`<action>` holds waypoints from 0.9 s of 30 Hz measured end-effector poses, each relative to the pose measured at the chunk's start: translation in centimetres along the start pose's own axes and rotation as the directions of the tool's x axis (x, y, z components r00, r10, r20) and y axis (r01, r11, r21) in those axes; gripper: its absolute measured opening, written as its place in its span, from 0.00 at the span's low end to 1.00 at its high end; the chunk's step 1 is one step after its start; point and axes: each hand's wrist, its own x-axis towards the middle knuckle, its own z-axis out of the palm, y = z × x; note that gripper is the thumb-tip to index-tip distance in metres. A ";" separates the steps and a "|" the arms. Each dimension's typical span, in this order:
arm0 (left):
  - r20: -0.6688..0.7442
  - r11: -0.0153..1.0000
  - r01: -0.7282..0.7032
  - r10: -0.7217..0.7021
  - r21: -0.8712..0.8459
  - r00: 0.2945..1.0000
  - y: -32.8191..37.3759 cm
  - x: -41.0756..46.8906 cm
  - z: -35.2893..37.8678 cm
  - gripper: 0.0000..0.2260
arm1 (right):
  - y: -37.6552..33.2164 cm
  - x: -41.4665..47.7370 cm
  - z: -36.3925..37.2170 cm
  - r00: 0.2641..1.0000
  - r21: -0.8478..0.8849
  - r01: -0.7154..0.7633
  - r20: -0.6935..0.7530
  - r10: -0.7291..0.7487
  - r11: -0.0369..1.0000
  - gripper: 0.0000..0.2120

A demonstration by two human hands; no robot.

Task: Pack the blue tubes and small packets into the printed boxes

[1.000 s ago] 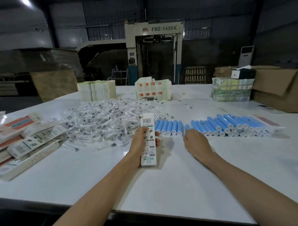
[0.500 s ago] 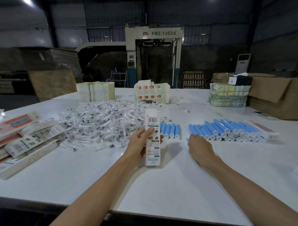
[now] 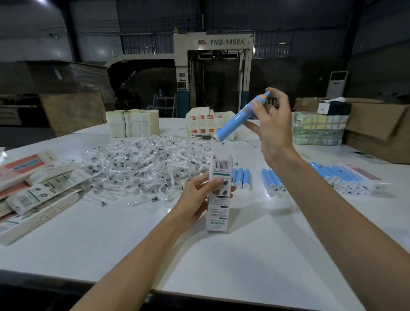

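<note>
Right hand (image 3: pixel 272 125) pinches a blue tube (image 3: pixel 238 118) aloft, tilted, lower end over the printed box (image 3: pixel 218 196) | left hand (image 3: pixel 196 200) grips that box upright on the table (image 3: pixel 226 259), top open | best: steady box, line tube with opening, slide in | packets (image 3: pixel 141 164) heaped behind

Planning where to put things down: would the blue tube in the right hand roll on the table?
Probably: the tube is round and smooth, so it may roll sideways. It looks stiff, jutting straight though the right hand holds only its upper end. Likely light; a few fingers carry it.
</note>
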 end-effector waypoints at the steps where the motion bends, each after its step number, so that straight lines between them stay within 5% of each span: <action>1: 0.006 1.000 -0.005 0.005 -0.003 1.000 0.0 0.0 0.0 0.15 | 0.3 0.0 0.2 1.000 -0.038 -0.008 0.004 0.008 0.999 0.18; 5: 0.010 1.000 -0.005 0.006 -0.026 1.000 0.0 0.0 0.0 0.15 | 2.0 -0.3 -0.4 0.999 -0.323 -0.033 -0.028 0.025 0.946 0.18; 8: 0.011 1.000 0.005 -0.004 -0.026 1.000 0.1 0.0 0.1 0.15 | 2.3 -0.3 -1.4 0.996 -0.369 -0.083 -0.011 0.085 0.926 0.18; 12: 0.003 1.000 0.017 -0.017 0.003 1.000 0.0 -0.2 0.6 0.18 | 1.9 0.1 -1.6 0.973 -0.515 -0.048 0.171 0.158 0.856 0.16; 21: -0.068 0.992 0.070 -0.077 -0.100 0.995 -0.5 -0.7 1.5 0.16 | 5.0 -2.8 -1.2 0.821 -0.804 0.262 0.477 0.315 0.534 0.09; 25: -0.125 0.991 0.084 -0.096 -0.100 0.987 -0.8 -0.7 1.8 0.16 | 6.5 -4.2 -0.5 0.844 -0.814 0.464 0.526 0.103 0.350 0.09; 27: -0.150 0.992 0.089 -0.101 -0.084 0.983 -1.1 -0.6 1.6 0.14 | 6.7 -4.8 1.4 0.795 -0.750 0.579 0.606 -0.019 0.320 0.09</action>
